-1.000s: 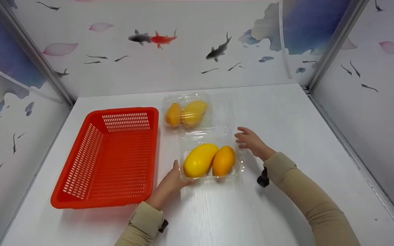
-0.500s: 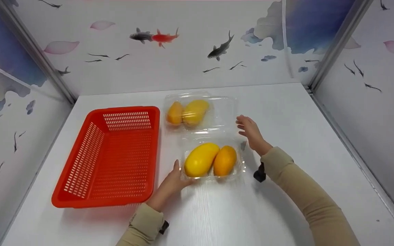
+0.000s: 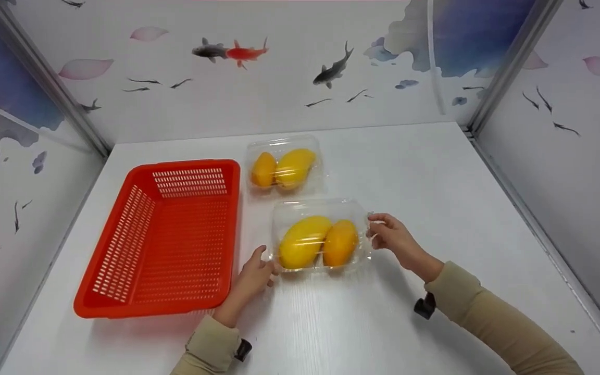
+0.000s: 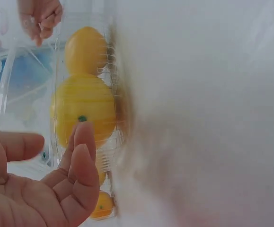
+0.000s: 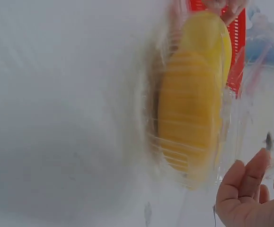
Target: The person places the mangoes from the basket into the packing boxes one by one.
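Note:
A clear plastic clamshell box (image 3: 365, 255) lies in the middle of the table, its lid folded over a large yellow mango (image 3: 304, 245) and a smaller orange mango (image 3: 340, 242). At the box's front left corner is my left hand (image 3: 252, 276), fingers loosely bent; in the left wrist view its thumb and fingers (image 4: 82, 161) stand apart. My right hand (image 3: 395, 238) is at the right edge of the box, fingertips at the lid's side. Its fingers and thumb look slightly bent and apart in the right wrist view; whether they touch the lid, I cannot tell.
Behind stands a second clear clamshell box (image 3: 308, 140), shut, with two mangoes (image 3: 295, 167) inside. A red plastic basket (image 3: 235, 219) with slotted walls occupies the left of the table (image 3: 435, 172). Printed panels (image 3: 279, 114) enclose the back and sides.
The lid, folded back toward the rear box before, has come forward over the mangoes. My right hand rose behind it, then came forward to the box's right edge. My left hand shifted slightly left.

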Available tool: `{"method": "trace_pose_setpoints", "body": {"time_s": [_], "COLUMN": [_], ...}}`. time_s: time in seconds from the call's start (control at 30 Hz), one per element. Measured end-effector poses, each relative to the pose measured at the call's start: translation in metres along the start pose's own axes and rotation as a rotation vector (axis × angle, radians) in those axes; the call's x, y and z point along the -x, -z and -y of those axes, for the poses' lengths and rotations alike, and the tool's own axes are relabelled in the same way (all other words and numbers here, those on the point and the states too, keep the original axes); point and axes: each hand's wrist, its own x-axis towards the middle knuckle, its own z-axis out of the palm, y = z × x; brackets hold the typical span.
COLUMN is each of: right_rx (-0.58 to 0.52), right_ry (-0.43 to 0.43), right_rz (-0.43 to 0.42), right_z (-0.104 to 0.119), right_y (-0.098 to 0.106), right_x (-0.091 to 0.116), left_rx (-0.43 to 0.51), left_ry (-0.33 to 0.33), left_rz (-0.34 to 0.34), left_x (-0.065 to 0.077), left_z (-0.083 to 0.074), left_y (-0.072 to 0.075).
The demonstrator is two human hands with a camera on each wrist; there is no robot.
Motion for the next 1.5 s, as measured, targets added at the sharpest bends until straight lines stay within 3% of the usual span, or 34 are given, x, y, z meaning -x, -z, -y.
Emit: {"method": "trace_pose_setpoints", "body": {"time_s": [0.2,0.4,0.63,0.73,0.9,1.1,1.5], "right_rx": [0.071,0.140,0.208,0.160,-0.012,-0.115,-0.133], "right_ry": [-0.050,-0.087,-0.174,-0.209,-0.172,-0.161,-0.162], "right_rz": [0.011,-0.003,0.050,0.130,0.257,0.231,0.183], "right_z": [-0.016,-0.027,-0.031,-0.033,-0.034,-0.031,-0.027], "right_y": [-0.003,-0.002,-0.004,-0.005,-0.008,-0.013,-0.019], "right_x": [0.013,0.022,0.026,0.026,0.024,0.016,0.007], "left_rx": [0.050,0.036,0.052,0.089,0.216,0.295,0.320], "left_ry": [0.017,0.043,0.043,0.064,0.029,0.014,0.046], "left_rz": [-0.110,-0.116,-0.100,-0.071,-0.044,-0.067,-0.118], "left_x": [0.000,0.000,0.001,0.000,-0.004,-0.010,-0.018], "left_z": [-0.002,-0.002,0.003,0.005,0.005,0.004,0.000], "left_y": [-0.002,-0.004,-0.009,-0.013,-0.018,-0.020,-0.020]}}
